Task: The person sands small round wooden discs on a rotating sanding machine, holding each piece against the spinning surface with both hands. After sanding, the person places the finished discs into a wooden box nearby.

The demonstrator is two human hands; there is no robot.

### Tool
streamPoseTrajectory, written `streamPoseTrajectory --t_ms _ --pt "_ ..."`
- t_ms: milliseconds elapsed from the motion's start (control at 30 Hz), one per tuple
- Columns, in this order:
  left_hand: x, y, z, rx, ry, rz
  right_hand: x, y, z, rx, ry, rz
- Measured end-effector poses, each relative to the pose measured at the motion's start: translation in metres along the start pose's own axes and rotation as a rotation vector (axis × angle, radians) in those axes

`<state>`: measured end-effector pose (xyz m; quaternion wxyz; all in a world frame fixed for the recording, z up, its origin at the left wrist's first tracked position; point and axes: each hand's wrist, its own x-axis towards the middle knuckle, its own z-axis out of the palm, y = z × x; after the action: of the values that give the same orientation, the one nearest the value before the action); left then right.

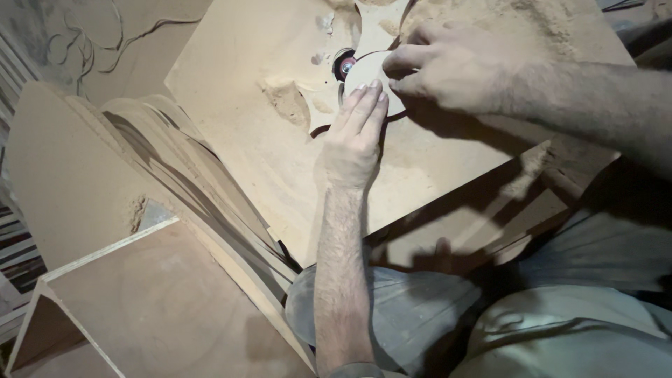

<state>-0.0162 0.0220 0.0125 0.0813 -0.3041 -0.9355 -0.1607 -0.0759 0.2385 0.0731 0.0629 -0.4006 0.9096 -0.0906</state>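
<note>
**Head view: both hands guide a round wooden disc against a small spinning cutter**

Head camera looks down on a large board-top table (pixel 266 161), pale brown and covered with sawdust, which fills the upper middle of the frame. At the left of the frame stands a stack of curved cut boards (pixel 161 175), leaning one on another, and below it, at the lower left, a plywood box (pixel 154 294).

Near the upper centre lies the round wooden disc (pixel 369 73), flat on the table. Just beside its left edge sits a small cutter head (pixel 344 66) with a reddish centre, rising through a hole in the table; the disc seems to touch it.

The left hand (pixel 355 133) lies flat and open, fingertips pressing on the lower edge of the disc. The right hand (pixel 448 66) comes from the upper right; its fingers are curled and pinch the disc at its right rim.

My judgement is that the step in hand is shaping the disc's edge on the cutter. The next move would need slow, even turning of the disc, with steady pressure and fingertips kept away from the cutter.
</note>
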Motion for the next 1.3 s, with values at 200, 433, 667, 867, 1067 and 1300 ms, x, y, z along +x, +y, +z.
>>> streamPoseTrajectory --t_ms 200,433,667,867,1067,1300 --pt "-0.001 0.001 0.003 0.019 0.017 -0.026 0.003 0.007 -0.005 -0.021 -0.026 -0.080" --pt "0.001 0.002 0.005 -0.014 0.030 -0.048 -0.007 -0.015 -0.006 -0.228 -0.114 -0.116" --pt "-0.002 0.001 0.005 0.010 0.050 -0.051 0.002 -0.018 -0.006 -0.030 0.117 -0.037" --pt "-0.006 0.005 0.014 -0.005 0.119 -0.076 0.012 -0.014 -0.006 -0.075 0.090 -0.068" --pt "-0.008 0.009 0.020 -0.025 0.167 -0.103 0.018 -0.007 -0.017 -0.140 0.010 -0.141" --pt "-0.009 0.018 0.027 0.000 0.248 -0.135 0.028 0.007 -0.034 -0.058 0.071 -0.269"
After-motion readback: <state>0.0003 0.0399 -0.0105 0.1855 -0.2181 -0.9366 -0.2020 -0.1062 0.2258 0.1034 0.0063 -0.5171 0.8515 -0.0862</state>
